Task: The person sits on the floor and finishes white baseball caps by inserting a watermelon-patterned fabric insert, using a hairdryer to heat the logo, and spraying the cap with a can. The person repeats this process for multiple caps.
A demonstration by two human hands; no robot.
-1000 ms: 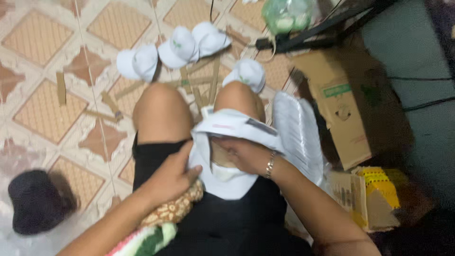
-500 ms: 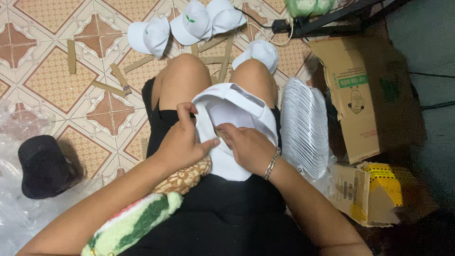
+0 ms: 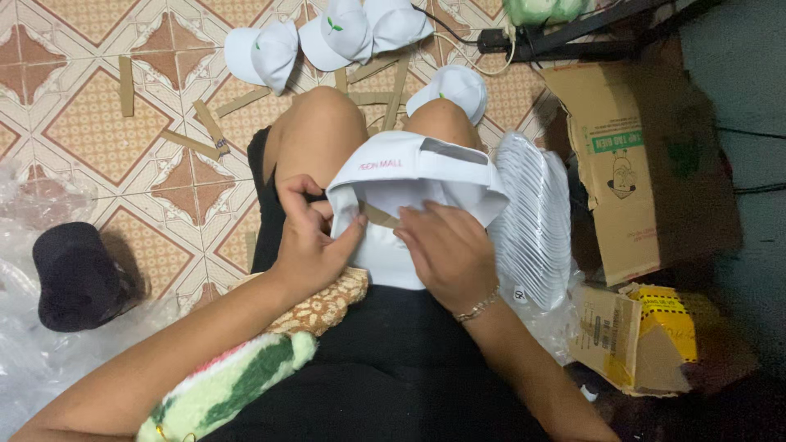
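White cap (image 3: 413, 176) sits upside down on the person's lap, between the knees. Left hand (image 3: 309, 233) pinches its left rim beside a brown card strip (image 3: 378, 215); right hand (image 3: 446, 254) lies spread, fingers pressing inside. More white caps (image 3: 327, 37) lie on the tiled floor (image 3: 90, 131) beyond.

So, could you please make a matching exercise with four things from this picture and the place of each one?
Things:
1. white cap
2. black cap
3. cardboard box
4. stack of clear plastic sheets

Places:
A. on the floor tiles, far left
B. on the lap, under both hands
C. far right, lying open
D. just right of the knee

Pairs: 1-B, 2-A, 3-C, 4-D
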